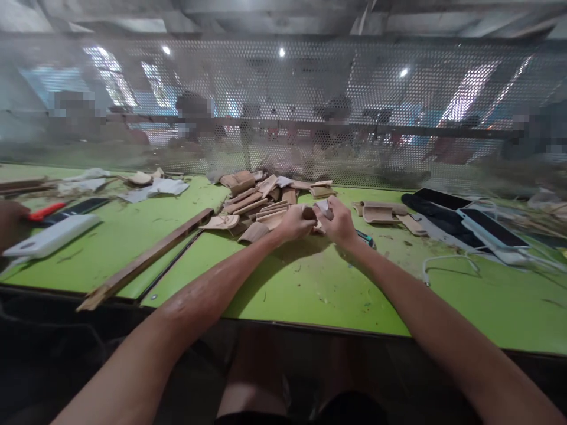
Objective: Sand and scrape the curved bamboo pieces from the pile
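My left hand (296, 224) is closed around a short curved piece of bamboo (309, 213), whose hollow end faces me. Close beside it, my right hand (341, 223) pinches a small folded whitish-grey sheet (325, 206) against or near the bamboo; whether they touch is hard to see. Behind and left of my hands lies a heap of cut bamboo pieces (250, 200). A dark tool with a teal edge (365, 238) lies partly hidden behind my right wrist.
Curved bamboo pieces (378, 212) lie right of my hands, with phones (494, 227) and a white cable (449, 258) beyond. A long wooden strip (150, 254) overhangs the front edge. At far left are another person's hand (11, 224) and a white power bank (53, 236). Perforated metal screen (283, 118) behind.
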{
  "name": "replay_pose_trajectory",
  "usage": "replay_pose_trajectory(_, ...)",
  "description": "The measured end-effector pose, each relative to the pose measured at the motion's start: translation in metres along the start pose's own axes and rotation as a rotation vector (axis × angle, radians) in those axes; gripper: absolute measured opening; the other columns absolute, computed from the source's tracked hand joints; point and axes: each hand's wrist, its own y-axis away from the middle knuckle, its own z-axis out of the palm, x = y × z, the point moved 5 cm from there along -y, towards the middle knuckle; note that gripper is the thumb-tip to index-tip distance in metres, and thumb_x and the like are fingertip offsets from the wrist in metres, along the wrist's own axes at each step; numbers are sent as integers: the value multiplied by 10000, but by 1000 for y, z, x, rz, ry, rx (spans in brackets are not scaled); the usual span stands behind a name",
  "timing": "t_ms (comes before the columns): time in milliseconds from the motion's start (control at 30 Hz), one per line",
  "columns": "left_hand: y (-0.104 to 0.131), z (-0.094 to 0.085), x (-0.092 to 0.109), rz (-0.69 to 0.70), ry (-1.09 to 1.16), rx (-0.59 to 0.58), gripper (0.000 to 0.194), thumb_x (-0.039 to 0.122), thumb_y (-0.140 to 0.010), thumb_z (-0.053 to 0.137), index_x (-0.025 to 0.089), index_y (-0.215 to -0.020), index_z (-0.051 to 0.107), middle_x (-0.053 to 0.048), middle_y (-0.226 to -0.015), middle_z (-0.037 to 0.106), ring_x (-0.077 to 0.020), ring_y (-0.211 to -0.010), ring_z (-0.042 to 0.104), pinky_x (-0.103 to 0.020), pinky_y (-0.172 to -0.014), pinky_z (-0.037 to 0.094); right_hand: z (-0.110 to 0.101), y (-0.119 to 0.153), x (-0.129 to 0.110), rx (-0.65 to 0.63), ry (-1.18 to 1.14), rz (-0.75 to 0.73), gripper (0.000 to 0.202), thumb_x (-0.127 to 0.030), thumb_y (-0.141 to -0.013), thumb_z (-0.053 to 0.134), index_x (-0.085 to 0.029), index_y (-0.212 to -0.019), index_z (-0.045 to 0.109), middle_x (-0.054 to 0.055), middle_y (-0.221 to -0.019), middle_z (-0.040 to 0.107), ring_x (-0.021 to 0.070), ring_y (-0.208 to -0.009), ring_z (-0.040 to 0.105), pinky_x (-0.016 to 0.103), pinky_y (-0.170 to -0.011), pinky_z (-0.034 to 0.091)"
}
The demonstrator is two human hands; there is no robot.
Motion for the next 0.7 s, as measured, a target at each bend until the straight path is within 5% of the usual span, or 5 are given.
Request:
replay_pose_trajectory(233,-1,-4,-1,-24,7,-122,127,212,-718,638,111,-736,714,-28,-683,693,-130,-628,586,-231,-614,452,-1,0,6,-10,-21,43,306,-403,-898,593,-265,-755,361,-32,-685,431,167,-679,438,317,-684,381)
replay_pose_trajectory(433,5,-14,-1,-40,71,-172,207,331,-795,726,152,-879,789,-59,-861,772,-178,-784,678,-278,-757,528,-7,1,43,94,-108,319,292,-470,-849,614,-257,-741,446,-31,-662,475,157,-642,438,310,-641,386)
replay_pose_trajectory(567,9,-14,1,-90,113,28,370,510,-876,691,172,-725,700,-53,-699,664,-176,-651,594,-289,-636,493,1,-1,35,99,-372,383,326,-539,-843,636,-230,-933,580,35,-848,658,192,-795,580,328,-733,491)
replay_pose_trajectory(700,7,-3,-5,-121,168,181,416,484,-959,566,187,-667,555,-11,-647,535,-153,-629,496,-271,-597,414,15,2,13,-14,-513,375,393,-579,-877,586,-215,-1010,651,78,-1036,727,227,-1002,645,390,-937,523)
